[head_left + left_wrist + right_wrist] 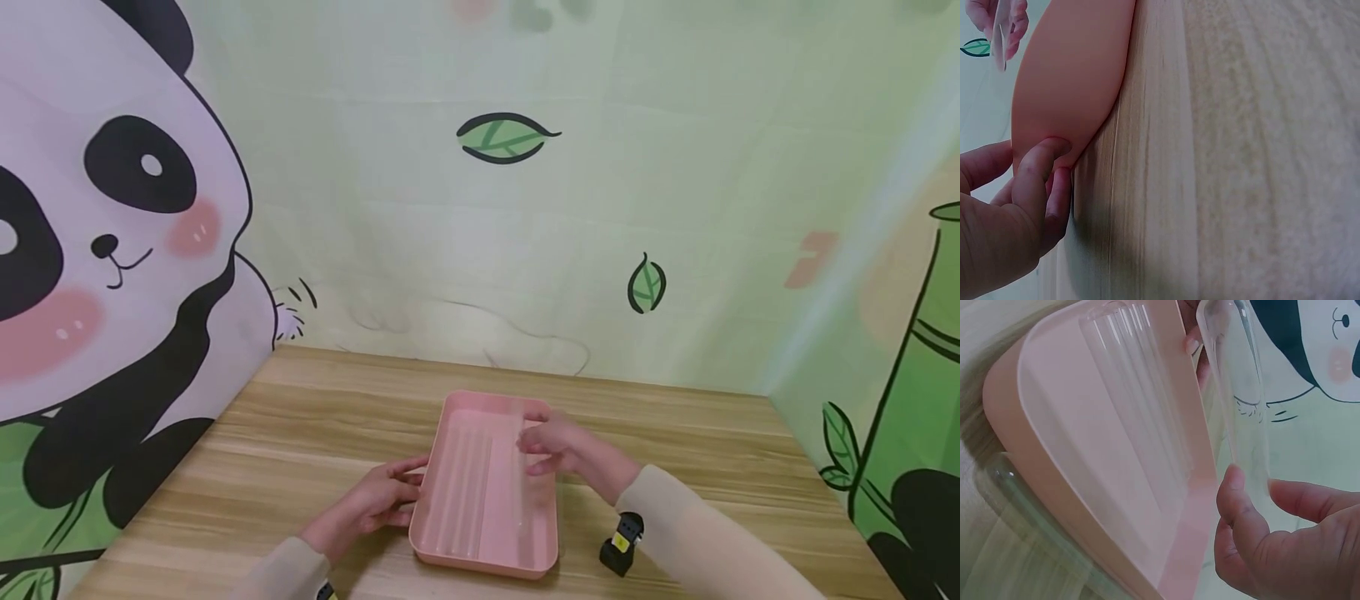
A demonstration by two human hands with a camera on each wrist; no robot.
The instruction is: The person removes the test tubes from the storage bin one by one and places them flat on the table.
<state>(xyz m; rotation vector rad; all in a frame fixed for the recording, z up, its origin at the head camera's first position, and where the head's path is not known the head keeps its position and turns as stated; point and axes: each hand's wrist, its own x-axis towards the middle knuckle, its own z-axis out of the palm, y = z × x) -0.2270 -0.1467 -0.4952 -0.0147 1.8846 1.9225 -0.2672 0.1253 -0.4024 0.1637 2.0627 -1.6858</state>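
A pink rectangular tray [487, 568] stands on the table, with several clear test tubes [465, 492] lying side by side along its left part. My right hand [562, 446] is above the tray's right side; between thumb and fingers it pinches one clear test tube [1250, 425], tilted in the right wrist view. My left hand [378, 500] rests against the tray's left wall, its fingertips touching the outside, as the left wrist view shows. Another clear tube [1029, 515] overlaps the tray's outer side in the right wrist view.
The wood-grain table [315, 400] runs back to a cloth wall [375, 208] printed with leaves and a large panda [135, 225]. A black camera mount [621, 542] is strapped at the right wrist.
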